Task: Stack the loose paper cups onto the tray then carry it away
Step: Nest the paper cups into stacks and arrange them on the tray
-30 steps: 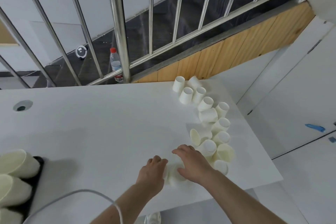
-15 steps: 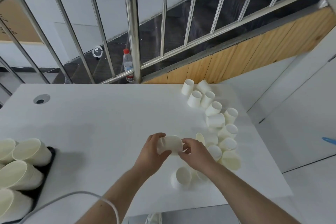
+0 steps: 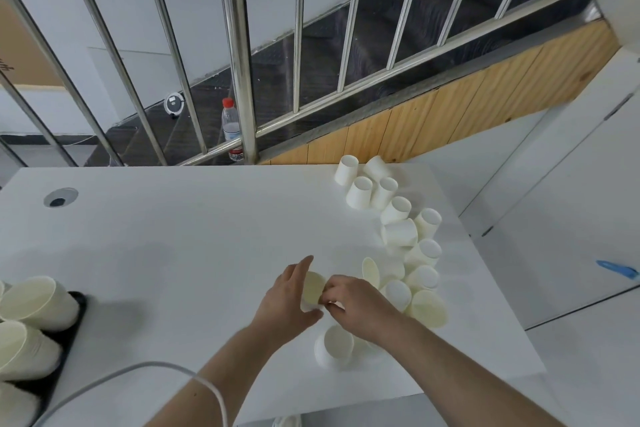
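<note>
Head view: both hands meet over a white desk [image 3: 207, 253], the left hand [image 3: 289, 302] and right hand [image 3: 356, 305] together gripping one paper cup [image 3: 313, 289] tipped on its side. Loose cups [image 3: 398, 236] cluster at the right edge; one cup [image 3: 334, 350] stands below the hands. Stacked cups [image 3: 31, 305] lie on a black tray [image 3: 78, 314] at far left.

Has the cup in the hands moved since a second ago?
Yes. The cup has been lifted off the table and now sits above the upright cup, held between both hands.
</note>
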